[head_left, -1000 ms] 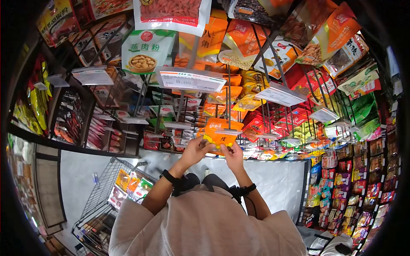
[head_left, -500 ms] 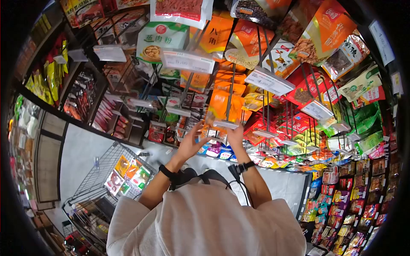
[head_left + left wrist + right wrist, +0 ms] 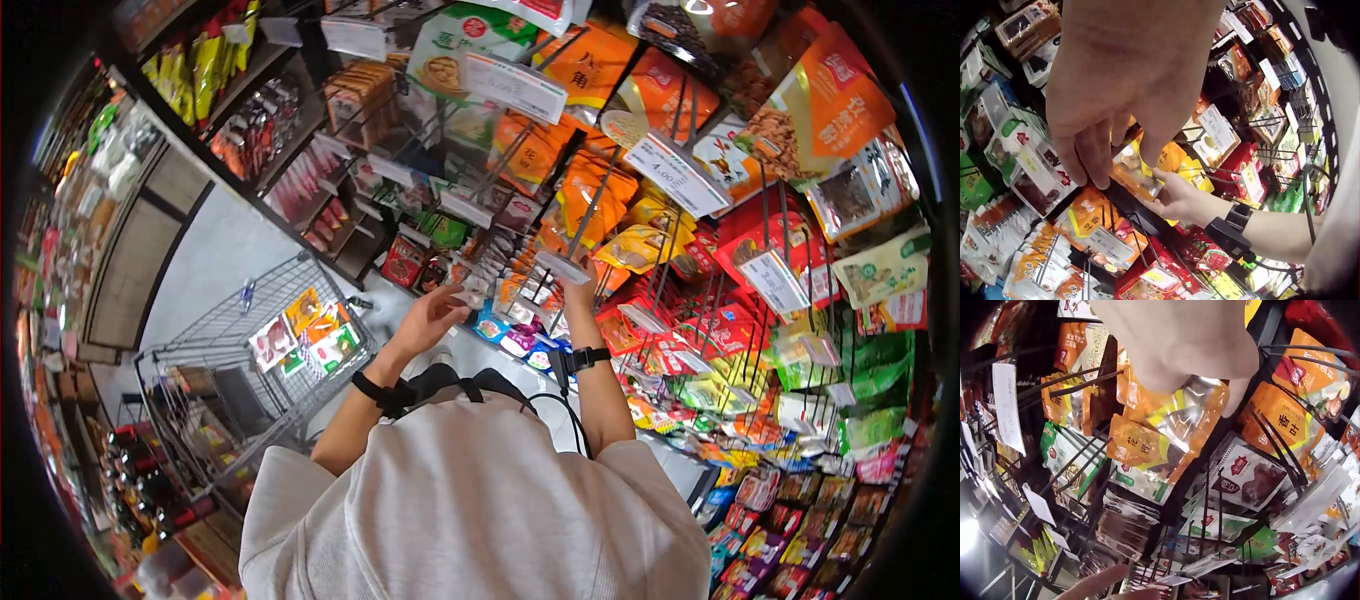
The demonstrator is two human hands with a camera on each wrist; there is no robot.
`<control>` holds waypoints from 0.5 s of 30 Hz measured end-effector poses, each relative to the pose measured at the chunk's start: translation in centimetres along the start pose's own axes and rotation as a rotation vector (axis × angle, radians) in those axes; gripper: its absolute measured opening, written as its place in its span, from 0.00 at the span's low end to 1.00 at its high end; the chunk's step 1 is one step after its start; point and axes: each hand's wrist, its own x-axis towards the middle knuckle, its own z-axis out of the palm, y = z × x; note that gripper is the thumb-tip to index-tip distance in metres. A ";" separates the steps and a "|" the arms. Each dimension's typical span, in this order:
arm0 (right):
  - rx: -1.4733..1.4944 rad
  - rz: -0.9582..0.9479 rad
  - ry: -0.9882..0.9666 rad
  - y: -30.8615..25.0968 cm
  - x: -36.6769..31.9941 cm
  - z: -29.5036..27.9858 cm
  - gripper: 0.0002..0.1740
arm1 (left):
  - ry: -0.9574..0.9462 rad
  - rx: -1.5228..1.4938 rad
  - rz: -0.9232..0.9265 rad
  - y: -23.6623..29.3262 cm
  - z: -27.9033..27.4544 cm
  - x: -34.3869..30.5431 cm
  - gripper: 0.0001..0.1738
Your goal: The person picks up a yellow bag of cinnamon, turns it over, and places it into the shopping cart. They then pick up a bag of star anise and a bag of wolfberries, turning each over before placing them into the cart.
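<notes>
My right hand (image 3: pixel 578 290) reaches in among the hanging packets, partly behind a price tag (image 3: pixel 563 266). It pinches the edge of an orange and yellow spice packet (image 3: pixel 1137 170); in the right wrist view, the clear window of that spice packet (image 3: pixel 1196 422) shows below the hand. My left hand (image 3: pixel 430 322) hovers to the left, apart from the packet, fingers loosely extended and holding nothing. Seen from the left wrist, the left hand (image 3: pixel 1132 81) overlaps part of the packets behind. Orange packets (image 3: pixel 590 195) hang on the hooks just above the right hand.
Metal hooks with price tags (image 3: pixel 678 172) jut out from the rack. Red packets (image 3: pixel 700 335) hang to the right, and a green-and-white packet (image 3: pixel 465 48) hangs higher up. A wire shopping cart (image 3: pixel 185 350) holding several packets stands at my left.
Both hands held the orange packet in front of the rack; the left has let go and drawn back left. The right hand has moved in among the hooks. The head view has turned.
</notes>
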 end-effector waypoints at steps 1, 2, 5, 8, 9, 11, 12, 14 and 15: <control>0.138 0.123 0.008 0.1 -0.6 0.1 0.24 | 0.057 0.005 0.017 0.4 0.1 -0.7 0.24; 0.120 0.161 -0.002 0.1 -1.4 -0.1 0.23 | 0.086 0.015 -0.015 0.8 0.1 -1.5 0.23; 0.017 0.246 -0.027 -0.3 -3.9 -0.8 0.26 | 0.177 0.061 -0.052 1.8 0.0 -3.7 0.20; 0.006 0.327 -0.170 -1.5 -5.8 -1.0 0.23 | 0.263 0.054 -0.066 -0.1 0.1 -5.5 0.21; 0.003 0.340 -0.206 -1.6 -6.5 -0.8 0.20 | 0.295 0.108 -0.101 -0.7 0.2 -6.1 0.22; -0.028 0.317 -0.331 -1.8 -7.8 -0.3 0.18 | 0.328 0.112 -0.145 -1.9 0.5 -7.3 0.22; -0.041 0.304 -0.391 -1.7 -8.4 -0.3 0.17 | 0.342 0.116 -0.168 -2.5 0.7 -7.9 0.21; -0.064 0.278 -0.465 -0.3 -9.1 0.0 0.16 | 0.338 0.129 -0.171 -4.6 0.8 -8.7 0.23; -0.083 0.271 -0.504 -0.4 -9.6 0.3 0.16 | 0.336 0.135 -0.174 -4.8 1.0 -9.1 0.23</control>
